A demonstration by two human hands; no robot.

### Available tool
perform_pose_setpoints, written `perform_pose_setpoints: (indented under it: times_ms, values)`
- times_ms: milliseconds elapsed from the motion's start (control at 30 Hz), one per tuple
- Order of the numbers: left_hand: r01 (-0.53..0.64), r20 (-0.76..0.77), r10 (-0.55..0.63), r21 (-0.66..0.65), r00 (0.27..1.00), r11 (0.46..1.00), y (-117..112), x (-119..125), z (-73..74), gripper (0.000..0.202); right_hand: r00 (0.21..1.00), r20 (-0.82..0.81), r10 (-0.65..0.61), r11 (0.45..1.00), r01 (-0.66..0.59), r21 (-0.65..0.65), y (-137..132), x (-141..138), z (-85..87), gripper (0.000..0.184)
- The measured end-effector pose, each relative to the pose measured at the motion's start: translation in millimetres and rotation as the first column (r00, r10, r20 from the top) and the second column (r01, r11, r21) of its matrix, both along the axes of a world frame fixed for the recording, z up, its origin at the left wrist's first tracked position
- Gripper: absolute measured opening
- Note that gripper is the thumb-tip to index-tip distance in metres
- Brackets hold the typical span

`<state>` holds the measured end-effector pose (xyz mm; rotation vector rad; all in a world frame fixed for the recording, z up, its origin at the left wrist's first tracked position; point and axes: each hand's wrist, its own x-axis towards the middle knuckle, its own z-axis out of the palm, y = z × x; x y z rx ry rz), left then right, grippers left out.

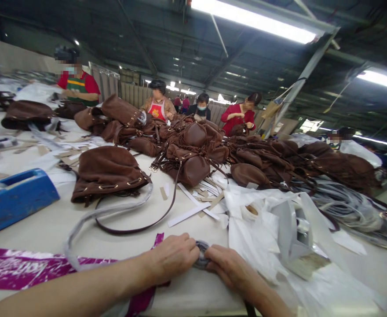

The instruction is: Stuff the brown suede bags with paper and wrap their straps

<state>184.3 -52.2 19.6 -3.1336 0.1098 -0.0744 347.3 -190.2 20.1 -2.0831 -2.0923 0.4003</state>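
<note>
Both my hands meet near the front of the table around a small bundle of strap wrapped in clear plastic (201, 254). My left hand (173, 259) has its fingers curled closed on the bundle's left side. From the right, my right hand (229, 267) pinches the same bundle with bent fingers. Beyond them lies a brown drawstring bag (107, 169) with gold eyelets. A plastic-covered strap (81, 224) loops from this bag toward my left forearm, and a thin dark brown strap (140, 230) curves across the table.
A blue tape dispenser (18, 198) stands at the left, behind a purple printed strip (25, 270). Many brown bags (193, 169) are heaped across the back. White plastic sheeting (256, 229), paper strips (190, 214) and plastic-wrapped straps (341, 204) lie right of centre. Several co-workers stand beyond.
</note>
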Motion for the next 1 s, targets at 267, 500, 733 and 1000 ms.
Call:
perform_pose_setpoints:
  times_ms: [267,500,733,1000]
  values:
    - [-0.213,-0.009,0.216,-0.220,0.976,0.952,-25,9,-8.5,0.012,0.984,-0.060,-0.170,0.985,0.170,-0.002,2,-18,-0.9,0.011]
    - [-0.130,-0.047,0.127,-0.059,0.991,0.990,-12,7,-0.8,0.016,0.998,0.027,-0.064,0.998,0.064,0.002,4,3,0.7,0.015]
    - [-0.207,-0.039,0.204,-0.172,0.978,0.963,-26,9,-6.8,0.014,0.985,-0.036,-0.169,0.985,0.170,0.016,3,-12,-6.3,0.009]
    - [-0.079,-0.032,0.077,-0.093,0.997,0.993,-8,4,7.3,0.011,0.999,-0.026,-0.022,0.998,0.021,-0.060,1,0,10.0,0.020]
